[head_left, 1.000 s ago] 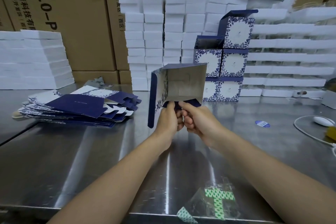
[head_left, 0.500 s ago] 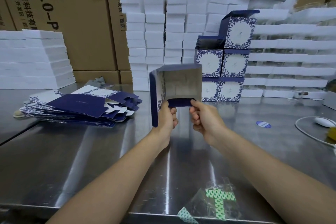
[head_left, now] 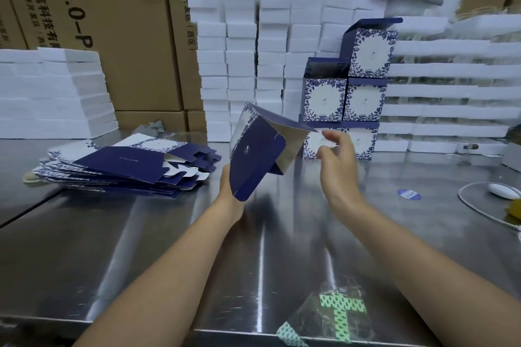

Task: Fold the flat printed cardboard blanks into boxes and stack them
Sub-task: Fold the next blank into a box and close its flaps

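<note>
Brown cartons point(head_left: 112, 22) fill the back of the view from 10 to 2 o'clock. Below them a steel surface point(head_left: 169, 248) runs to the near edge. White slab stacks point(head_left: 242, 65) rise at 12 o'clock along its far side, with a lower white stack point(head_left: 50, 93) at 9 o'clock.

Against the slabs, at 1 o'clock, stands the stack of folded boxes point(head_left: 363, 93), blue and white with a floral print. It is three tiers high, and the top box's lid is up. At 9 o'clock of the centre, the pile of flat blanks point(head_left: 127, 169) lies fanned on the surface.

The half-folded box point(head_left: 256, 155) is in the air over the middle of the surface, tilted, with its dark blue flap hanging toward the viewer. The left hand point(head_left: 227, 186) grips it from below at 7 o'clock of the box; the flap hides most of that hand's fingers. The right hand point(head_left: 338, 160) hovers at 3 o'clock of the box, its fingers point(head_left: 328, 135) loosely spread and holding nothing. They are just beside the box's right corner, and blur hides whether they touch it.

A clear bag with green print point(head_left: 338, 313) lies at 5 o'clock by the near edge. A white corded device point(head_left: 501, 191) sits at 3 o'clock, with a blue sticker point(head_left: 408, 194) near it.
</note>
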A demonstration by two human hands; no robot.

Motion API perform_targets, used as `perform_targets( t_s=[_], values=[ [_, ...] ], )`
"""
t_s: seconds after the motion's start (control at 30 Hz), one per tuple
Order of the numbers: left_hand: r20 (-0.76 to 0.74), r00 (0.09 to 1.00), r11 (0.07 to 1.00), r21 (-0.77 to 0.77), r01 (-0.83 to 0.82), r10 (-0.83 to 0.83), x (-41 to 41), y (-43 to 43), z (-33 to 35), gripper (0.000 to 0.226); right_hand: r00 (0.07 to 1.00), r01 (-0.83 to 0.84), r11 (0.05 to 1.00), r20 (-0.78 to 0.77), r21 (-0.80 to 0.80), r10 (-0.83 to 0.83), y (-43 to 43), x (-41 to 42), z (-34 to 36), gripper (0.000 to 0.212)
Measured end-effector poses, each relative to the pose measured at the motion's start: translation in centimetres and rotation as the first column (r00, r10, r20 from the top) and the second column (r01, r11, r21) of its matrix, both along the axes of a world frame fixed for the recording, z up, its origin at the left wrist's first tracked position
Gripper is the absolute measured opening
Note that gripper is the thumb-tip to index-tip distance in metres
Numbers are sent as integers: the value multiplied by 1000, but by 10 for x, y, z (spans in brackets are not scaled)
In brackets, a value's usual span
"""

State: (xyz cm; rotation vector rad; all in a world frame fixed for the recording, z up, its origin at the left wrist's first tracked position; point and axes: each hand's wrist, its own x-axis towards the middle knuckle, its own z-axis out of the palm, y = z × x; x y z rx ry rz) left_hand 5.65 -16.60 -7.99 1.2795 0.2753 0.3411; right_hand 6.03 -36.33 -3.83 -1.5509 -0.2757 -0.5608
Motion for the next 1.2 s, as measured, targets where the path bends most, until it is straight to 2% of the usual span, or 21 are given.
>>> perform_targets(
  t_s=[0.1,0.17,0.27,0.4,0.53,0.6,0.63,0.7,0.73,0.77,0.83,0.87,0.9,0.97,1.0,1.1,1.2],
  values=[
    [10,998,988,138,-64,63,8,9,-6,32,977,46,998,211,-35,-37,-7,0,5,30],
    [27,999,982,185,-46,41,9,15,-13,24,960,63,991,279,-121,-26,-9,2,6,36],
    [74,997,950,312,3,-28,9,17,-15,11,962,56,962,272,-269,20,-11,6,3,45],
    [51,992,937,337,94,-118,15,10,-10,28,969,-4,894,220,-447,114,-12,12,-5,54],
    [26,978,910,374,181,-205,13,3,-9,26,964,61,852,252,-520,84,-13,14,-10,60],
    [-14,977,872,448,197,-213,10,0,-8,22,965,111,838,259,-534,37,-15,14,-9,60],
    [-35,982,826,537,173,-184,11,-1,-7,19,967,125,840,255,-528,16,-16,14,-8,57],
    [-55,997,656,751,80,-59,9,-2,-7,15,972,145,849,232,-508,-27,-18,13,-6,45],
    [-33,999,603,797,33,-11,9,-2,-7,18,975,154,848,217,-506,-48,-20,13,-5,39],
    [10,1000,593,805,-11,6,7,-2,-6,19,978,162,839,199,-520,-65,-22,14,-4,34],
    [131,991,642,762,-87,-20,3,-3,-3,16,979,179,801,181,-572,-90,-27,17,-6,17],
    [196,980,656,744,-129,-30,1,-3,-1,15,977,194,784,191,-590,-99,-29,20,-7,14],
    [270,962,644,740,-191,-25,0,-2,0,18,972,216,773,209,-597,-110,-30,23,-9,21],
    [350,937,631,732,-255,-26,-7,-7,6,39,965,254,774,211,-580,-158,-28,26,-11,46],
    [364,931,657,711,-252,-38,-10,-12,10,44,969,243,793,171,-559,-176,-25,25,-11,53],
    [426,903,767,597,-234,-56,-21,-24,18,48,989,111,923,-55,-367,-141,-21,25,-10,48],
    [466,884,824,509,-248,-21,-29,-30,23,53,978,25,1000,-207,-1,-25,-17,22,-8,35]
  ],
)
